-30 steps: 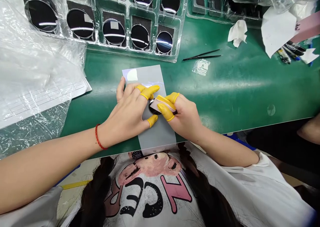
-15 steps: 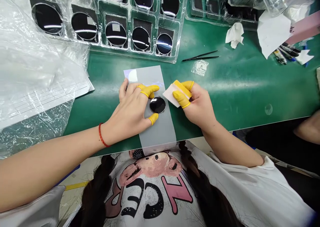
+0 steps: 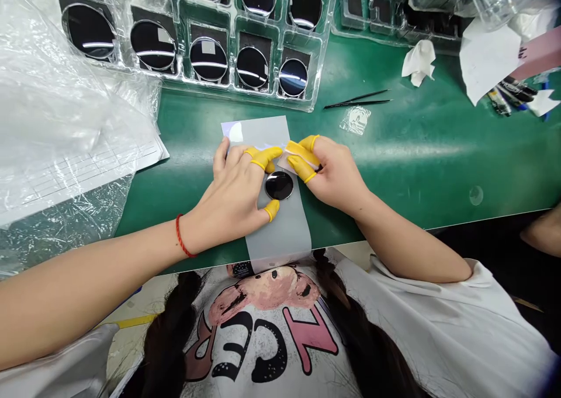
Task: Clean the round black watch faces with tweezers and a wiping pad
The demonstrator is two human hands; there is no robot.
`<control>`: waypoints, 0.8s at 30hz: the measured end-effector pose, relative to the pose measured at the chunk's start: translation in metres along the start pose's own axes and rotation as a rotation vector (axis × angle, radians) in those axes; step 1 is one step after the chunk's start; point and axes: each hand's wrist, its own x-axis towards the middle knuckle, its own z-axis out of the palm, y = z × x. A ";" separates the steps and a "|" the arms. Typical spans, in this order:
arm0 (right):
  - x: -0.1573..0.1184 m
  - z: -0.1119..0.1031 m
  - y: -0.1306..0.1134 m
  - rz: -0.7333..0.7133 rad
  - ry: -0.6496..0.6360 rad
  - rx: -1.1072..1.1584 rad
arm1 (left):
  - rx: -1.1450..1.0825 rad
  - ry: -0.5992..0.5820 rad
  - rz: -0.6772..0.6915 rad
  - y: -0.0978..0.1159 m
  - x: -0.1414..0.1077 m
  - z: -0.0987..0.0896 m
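A round black glass disc (image 3: 279, 186) with a shiny rim lies on a translucent grey sheet (image 3: 280, 228) at the table's front edge. My left hand (image 3: 236, 187) rests over the sheet with fingers spread, yellow finger cots on several fingertips. Its thumb and forefinger sit around the disc's left side; whether they touch the rim I cannot tell. Between thumb and fingers, my right hand (image 3: 335, 173) pinches a pale folded wipe (image 3: 287, 162) that seems to go with a yellow piece. The wipe's edge is just above and right of the disc, near my left fingertips.
A clear plastic tray (image 3: 236, 97) of black round discs stands at the back. Black tweezers (image 3: 357, 102) and a small clear packet (image 3: 356, 119) lie to the right. Plastic film (image 3: 65, 111) covers papers at left. Crumpled tissue (image 3: 418, 63) and pens (image 3: 504, 96) lie far right.
My right hand has moved left with the wipe, toward the disc and my left fingertips. My left hand keeps its pose by the disc. The whole view has shifted slightly.
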 end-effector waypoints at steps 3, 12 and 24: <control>0.002 -0.001 0.009 0.001 0.029 0.021 | 0.014 0.001 -0.001 0.001 0.000 -0.001; 0.012 -0.032 -0.009 -0.243 -0.212 0.113 | -0.127 -0.003 0.025 -0.005 0.003 -0.001; 0.034 -0.005 -0.021 -0.267 -0.189 -0.297 | -0.212 -0.011 0.032 -0.015 0.012 0.002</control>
